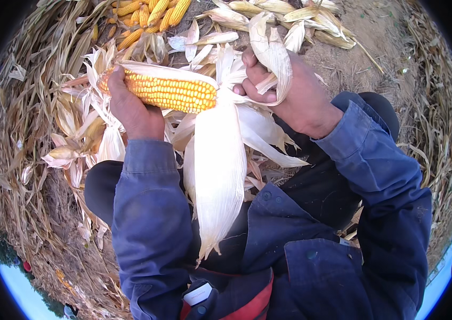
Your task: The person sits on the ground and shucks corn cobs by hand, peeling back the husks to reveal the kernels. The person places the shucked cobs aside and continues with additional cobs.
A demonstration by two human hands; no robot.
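A yellow ear of corn (170, 91) lies almost level across the view, its kernels bare along most of the near side. My left hand (136, 110) grips it near its left end, thumb on top. Pale husk leaves (220, 160) are peeled back from the right end of the ear; a broad one hangs down toward my lap. One strip of husk still lies along the ear's upper side. My right hand (290, 90) is closed on a curled husk leaf (276, 68) at the ear's right end. Its palm side is partly hidden by that leaf.
Several husked corn ears (146, 16) are piled at the upper left. Unhusked or empty husks (282, 16) lie at the upper right on bare soil (350, 72). Loose husks (86, 132) surround my knees. Dry corn stalks (22, 120) cover the ground to the left, with more stalks (438, 100) right.
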